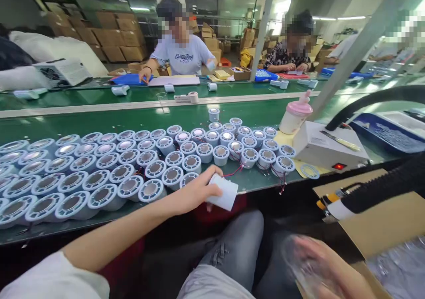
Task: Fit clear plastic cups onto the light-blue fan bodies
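My left hand (197, 190) is closed round a light blue plastic cylinder (228, 193), held tilted just off the front edge of the green bench. Low on the right, my right hand (335, 263) grips a clear, rounded plastic cover (295, 259); motion blurs both, and its exact shape is hard to make out. Behind my left hand stand rows of light blue round housings (152, 189), with slotted rims and silvery discs on top. Thin red and dark wires trail from several of them.
An open carton (365, 228) with clear plastic pieces (401, 263) lies at the right, below a black hose tool (385, 193). A grey box with a red switch (332, 146), a pink-lidded cup (295, 113) and a blue tray (392, 133) occupy the bench. Co-workers sit opposite.
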Available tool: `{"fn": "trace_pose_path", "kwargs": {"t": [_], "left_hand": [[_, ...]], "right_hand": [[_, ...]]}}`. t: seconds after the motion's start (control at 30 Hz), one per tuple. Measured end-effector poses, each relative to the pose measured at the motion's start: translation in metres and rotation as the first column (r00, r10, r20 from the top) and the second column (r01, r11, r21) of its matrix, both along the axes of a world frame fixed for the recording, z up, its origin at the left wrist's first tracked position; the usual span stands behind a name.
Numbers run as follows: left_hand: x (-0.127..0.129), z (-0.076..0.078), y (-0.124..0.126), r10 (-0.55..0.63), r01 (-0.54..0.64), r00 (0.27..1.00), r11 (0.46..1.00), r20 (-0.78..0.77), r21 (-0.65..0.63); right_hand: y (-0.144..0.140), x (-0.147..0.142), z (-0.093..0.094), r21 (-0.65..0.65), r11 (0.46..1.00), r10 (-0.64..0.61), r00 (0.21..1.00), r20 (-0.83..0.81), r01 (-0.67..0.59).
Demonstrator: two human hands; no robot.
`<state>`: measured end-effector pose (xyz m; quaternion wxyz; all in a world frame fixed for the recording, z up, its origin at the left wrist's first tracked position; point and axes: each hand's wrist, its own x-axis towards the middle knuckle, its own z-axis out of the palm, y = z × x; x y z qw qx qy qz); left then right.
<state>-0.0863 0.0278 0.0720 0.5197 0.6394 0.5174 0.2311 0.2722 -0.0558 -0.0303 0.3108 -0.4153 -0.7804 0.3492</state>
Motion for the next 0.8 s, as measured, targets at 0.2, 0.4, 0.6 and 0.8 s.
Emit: {"fn": "trace_pose_path", "kwargs": {"t": [0.2, 0.4, 0.6, 0.8], "left_hand": [[0.048, -0.060, -0.017, -0.088, 0.351, 0.886, 0.769, 0.456, -0.534], [0.065, -0.046, -0.013, -0.453, 0.456, 0.888, 0.889, -0.073, 0.028], [0.067, -0.063, -0.018, -0.324, 0.311, 0.945, 0.926, 0.031, 0.214], [0.066, -0.081, -0.020, -0.375, 0.343, 0.914, 0.918, 0.153, 0.198]], "right_hand": [[0.007, -0.090, 0.032, 0.530, 0.845, -0.269, 0.914, 0.305, 0.072], [0.012, -0.076, 0.039, 0.247, 0.960, -0.218, 0.902, 0.374, 0.130], [0.008, -0.070, 0.040, -0.227, 0.958, -0.185, 0.983, -0.016, 0.176], [0.012, -0.068, 0.036, -0.516, 0.819, -0.445, 0.846, -0.294, 0.251]]}}
